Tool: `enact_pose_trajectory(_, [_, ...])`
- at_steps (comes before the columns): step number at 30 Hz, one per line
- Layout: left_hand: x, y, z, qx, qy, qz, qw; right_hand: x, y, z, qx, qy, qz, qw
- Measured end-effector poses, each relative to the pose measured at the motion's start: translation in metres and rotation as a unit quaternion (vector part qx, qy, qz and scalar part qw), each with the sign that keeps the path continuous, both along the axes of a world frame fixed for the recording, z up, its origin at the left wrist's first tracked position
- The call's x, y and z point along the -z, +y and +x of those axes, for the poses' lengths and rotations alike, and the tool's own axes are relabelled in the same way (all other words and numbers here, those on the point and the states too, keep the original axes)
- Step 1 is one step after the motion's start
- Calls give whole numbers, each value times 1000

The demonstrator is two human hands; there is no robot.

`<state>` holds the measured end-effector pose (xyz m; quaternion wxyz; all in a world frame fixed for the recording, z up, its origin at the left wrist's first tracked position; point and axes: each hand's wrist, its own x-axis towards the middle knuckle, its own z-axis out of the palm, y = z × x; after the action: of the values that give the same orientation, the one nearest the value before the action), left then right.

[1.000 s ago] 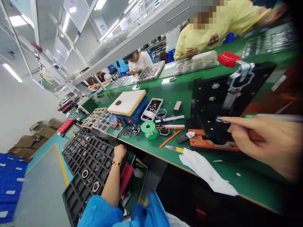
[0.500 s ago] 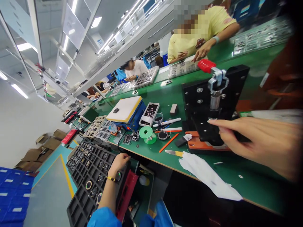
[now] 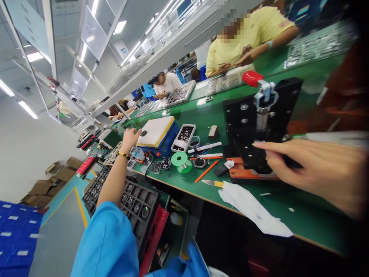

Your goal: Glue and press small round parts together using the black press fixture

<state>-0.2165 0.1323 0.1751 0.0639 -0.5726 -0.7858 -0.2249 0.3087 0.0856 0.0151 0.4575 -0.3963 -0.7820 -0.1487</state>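
My left hand (image 3: 131, 139) reaches out beside a white pad on a blue box (image 3: 158, 130). Its fingers are apart, close to a small dark round part (image 3: 143, 133) on the pad; whether they touch it I cannot tell. On the right, my right hand (image 3: 311, 169) has its index finger stretched out, the tip at the bed of a black clamp fixture (image 3: 245, 148) on an orange base. The other fingers are partly hidden and blurred. A toggle clamp with a red handle (image 3: 253, 78) stands upright above that fingertip.
Below my left arm lies a black compartment tray (image 3: 148, 196) with round watch parts. The green bench (image 3: 184, 188) bears a solder spool (image 3: 181, 162), an orange stick (image 3: 206, 171), a watch (image 3: 199, 162) and a paper-wrapped blade (image 3: 250, 207). A co-worker (image 3: 248, 46) sits opposite.
My left hand has moved from above the black tray up and forward to the white pad, its fingers spreading. My right hand stays at the fixture. The co-worker's hands have drawn together.
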Motion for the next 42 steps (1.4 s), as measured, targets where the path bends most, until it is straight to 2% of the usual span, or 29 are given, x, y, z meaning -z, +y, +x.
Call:
enact_pose_trajectory(3, [2,18,-10,-4,10,-65,998,-19,-4,-5,8,12,65,998])
enact_pose_trajectory(5, [5,22,-16,-6,8,-97,995,-25,0,-6,-16,13,141,990])
enact_pose_trajectory(7, [7,24,-21,-16,4,-111,994,-27,4,-6,-41,17,186,982])
enact_pose_trajectory(15, [8,33,-28,-48,-65,-100,992,-30,1,-3,-47,25,189,981])
enact_pose_trajectory(20, [2,29,-17,-41,-170,-48,983,-31,-1,-3,-47,29,160,986])
enact_pose_trajectory(22, [0,23,-8,-23,-222,-5,975,-32,0,-3,-55,34,175,983])
enact_pose_trajectory(25, [-2,3,15,16,-293,93,951,-33,1,-3,-56,39,187,980])
enact_pose_trajectory(27, [1,-22,39,54,-338,168,924,-35,-1,-3,-58,40,181,981])
enact_pose_trajectory(29, [12,-57,72,93,-381,215,894,-36,-3,-1,-65,43,173,982])
enact_pose_trajectory(32, [45,-119,135,143,-444,202,861,-34,-4,1,-56,48,143,987])
enact_pose_trajectory(34, [77,-152,181,194,-567,134,789,-31,-4,1,-43,46,111,992])
enact_pose_trajectory(35, [93,-163,203,210,-601,77,767,-29,-4,1,-39,42,91,994])
enact_pose_trajectory(37, [125,-175,237,229,-642,0,732,-27,-4,0,-32,26,46,998])
enact_pose_trajectory(39, [151,-174,257,243,-660,-35,710,-27,-4,-1,-26,8,6,1000])
enact_pose_trajectory(40, [161,-171,263,251,-657,-38,710,-28,-4,-1,-23,-1,-10,1000])
enact_pose_trajectory(42, [174,-162,268,272,-624,-20,733,-30,-5,-1,-13,-18,-39,999])
